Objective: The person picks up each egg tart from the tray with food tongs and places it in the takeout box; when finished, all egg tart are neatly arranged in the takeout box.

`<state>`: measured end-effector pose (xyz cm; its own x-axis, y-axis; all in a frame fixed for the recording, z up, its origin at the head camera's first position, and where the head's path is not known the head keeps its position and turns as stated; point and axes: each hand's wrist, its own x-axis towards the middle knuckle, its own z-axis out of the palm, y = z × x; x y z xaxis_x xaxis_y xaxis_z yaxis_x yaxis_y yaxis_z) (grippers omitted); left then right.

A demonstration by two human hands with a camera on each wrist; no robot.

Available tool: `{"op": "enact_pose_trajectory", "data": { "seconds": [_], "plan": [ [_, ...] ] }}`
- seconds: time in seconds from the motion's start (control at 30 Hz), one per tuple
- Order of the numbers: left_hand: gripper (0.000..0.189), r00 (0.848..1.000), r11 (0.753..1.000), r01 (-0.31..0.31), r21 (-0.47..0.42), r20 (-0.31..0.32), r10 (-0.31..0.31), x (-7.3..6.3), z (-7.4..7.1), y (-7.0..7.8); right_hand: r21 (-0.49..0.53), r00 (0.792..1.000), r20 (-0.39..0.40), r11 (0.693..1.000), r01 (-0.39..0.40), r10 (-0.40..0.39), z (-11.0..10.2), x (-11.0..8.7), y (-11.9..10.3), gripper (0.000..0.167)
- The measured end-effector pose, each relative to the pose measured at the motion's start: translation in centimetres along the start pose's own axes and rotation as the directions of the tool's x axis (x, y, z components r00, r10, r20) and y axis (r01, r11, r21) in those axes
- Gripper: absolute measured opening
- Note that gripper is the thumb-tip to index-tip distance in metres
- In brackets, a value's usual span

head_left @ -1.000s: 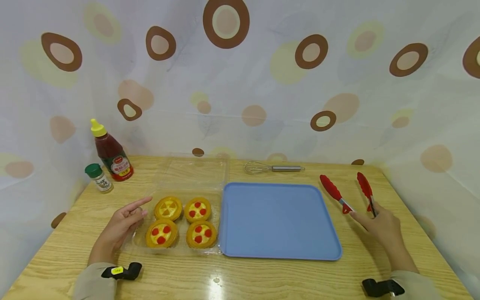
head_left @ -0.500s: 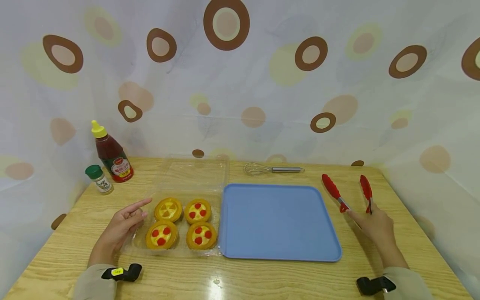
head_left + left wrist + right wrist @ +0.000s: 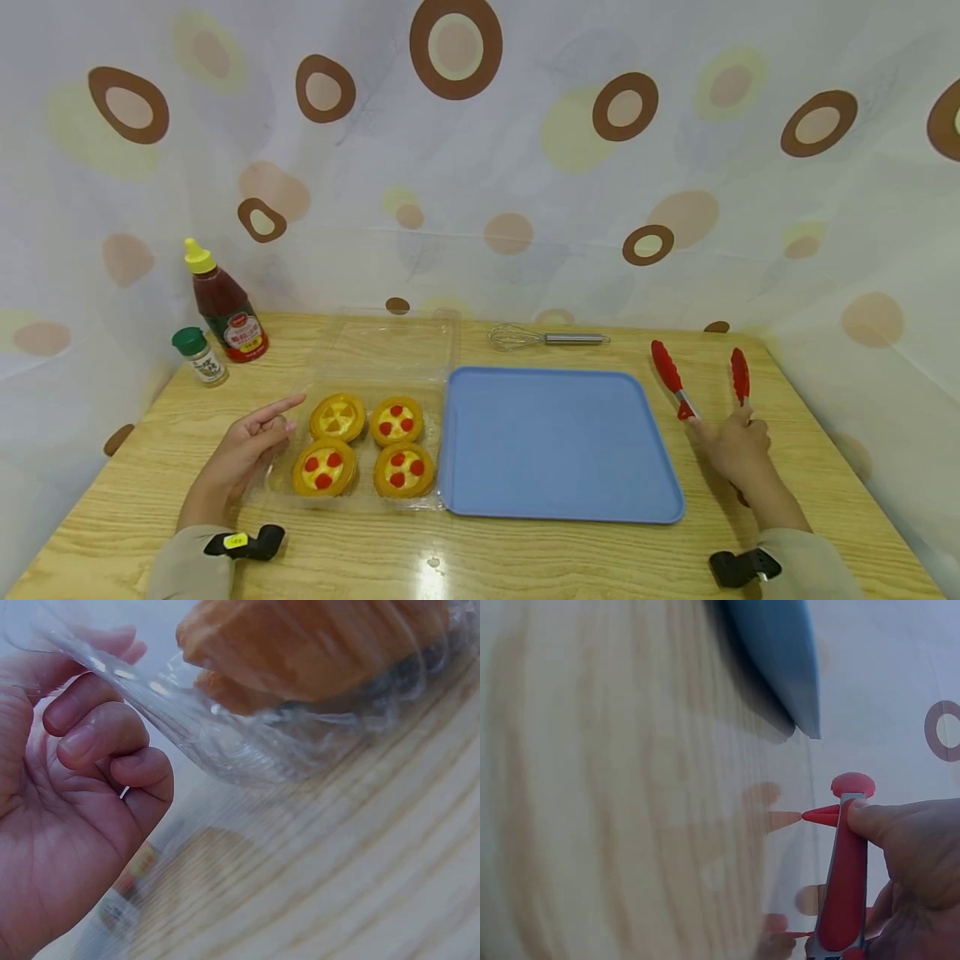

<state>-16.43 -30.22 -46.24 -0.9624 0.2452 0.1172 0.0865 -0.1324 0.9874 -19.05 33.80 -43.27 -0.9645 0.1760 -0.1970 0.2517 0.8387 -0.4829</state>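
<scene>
My left hand [image 3: 238, 454] holds the left rim of an open clear plastic container [image 3: 362, 492], thumb over the edge and index finger stretched out. In the left wrist view the other fingers [image 3: 105, 735] are curled against the plastic. Several small tarts sit inside, one a yellow-topped tart [image 3: 337, 417], the others with red spots, such as the front-right tart [image 3: 403, 470]. My right hand [image 3: 738, 458] grips red-and-silver tongs [image 3: 666, 367], their arms spread apart and pointing away from me. In the right wrist view the thumb presses a red handle [image 3: 844, 881].
A blue tray [image 3: 558, 446] lies between the container and the tongs. Behind it is a whisk [image 3: 547, 337]. A red sauce bottle [image 3: 228, 312] and a green-capped shaker [image 3: 200, 357] stand at the back left. A patterned curtain [image 3: 480, 167] encloses the table.
My right hand has moved slightly left with the tongs, and its grip has shifted, with more of the handles now covered. My left hand and the container have stayed in place.
</scene>
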Motion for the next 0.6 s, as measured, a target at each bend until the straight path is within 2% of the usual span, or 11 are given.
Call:
{"op": "enact_pose_trajectory", "data": {
  "seconds": [0.23, 0.6],
  "plan": [
    [0.041, 1.000, 1.000, 0.009, 0.017, -0.008, -0.008, 0.03, 0.03, 0.06, -0.035, 1.000, -0.017, 0.999, -0.001, 0.001, 0.31, 0.20, -0.22, 0.103],
    [0.040, 0.999, 0.999, 0.036, 0.031, -0.035, -0.035, 0.03, -0.02, 0.00, -0.026, 0.999, -0.032, 0.999, -0.025, 0.024, 0.41, 0.07, -0.64, 0.105]
  ]
}}
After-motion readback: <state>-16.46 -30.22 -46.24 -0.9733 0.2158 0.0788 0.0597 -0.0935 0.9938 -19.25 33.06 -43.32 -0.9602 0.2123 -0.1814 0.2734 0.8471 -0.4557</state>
